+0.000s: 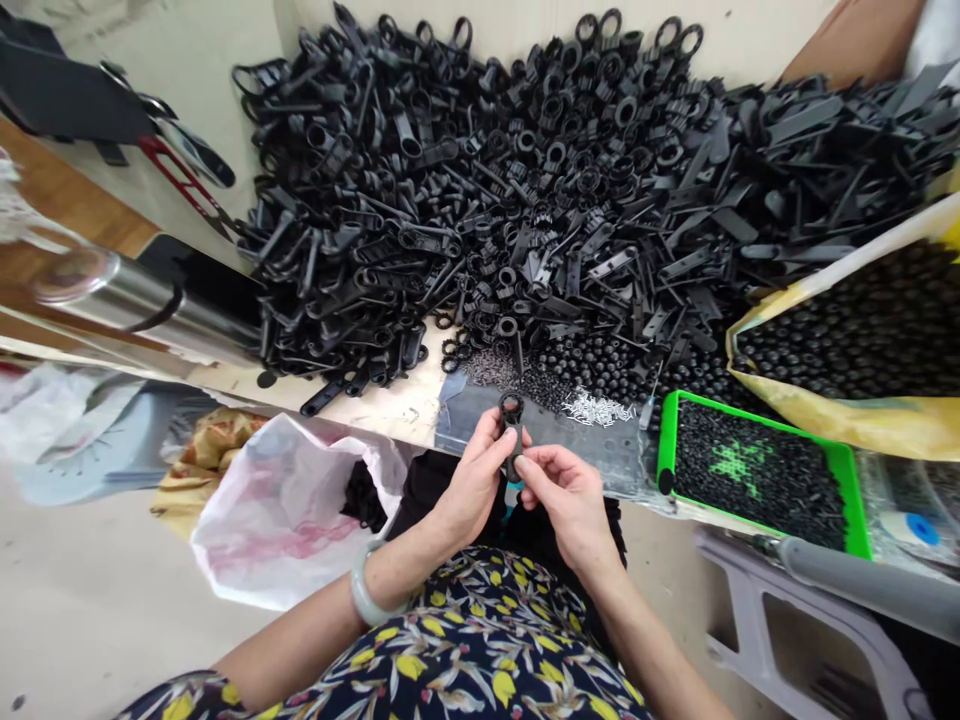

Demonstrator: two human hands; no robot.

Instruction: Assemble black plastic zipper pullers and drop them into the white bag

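Note:
Near the table's front edge, my left hand point(480, 470) grips a black ring-ended part point(511, 408), its ring end pointing away from me. The thumb and fingertips of my right hand point(566, 495) are pressed together at the lower end of the same part. A small teal item point(513, 492) shows just below it, mostly hidden. Beyond my hands lie small metal bits point(495, 368), white pins point(598, 407) and black balls point(600, 365). A large heap of black plastic parts point(480, 180) covers the table behind them.
At the right are a green tray point(667, 445) of small black pieces, a yellow-edged sack point(817, 400) of black balls and a grey plastic stool point(810, 625). A steel flask point(142, 300) lies at the left. Below the table edge hangs a white bag point(262, 510).

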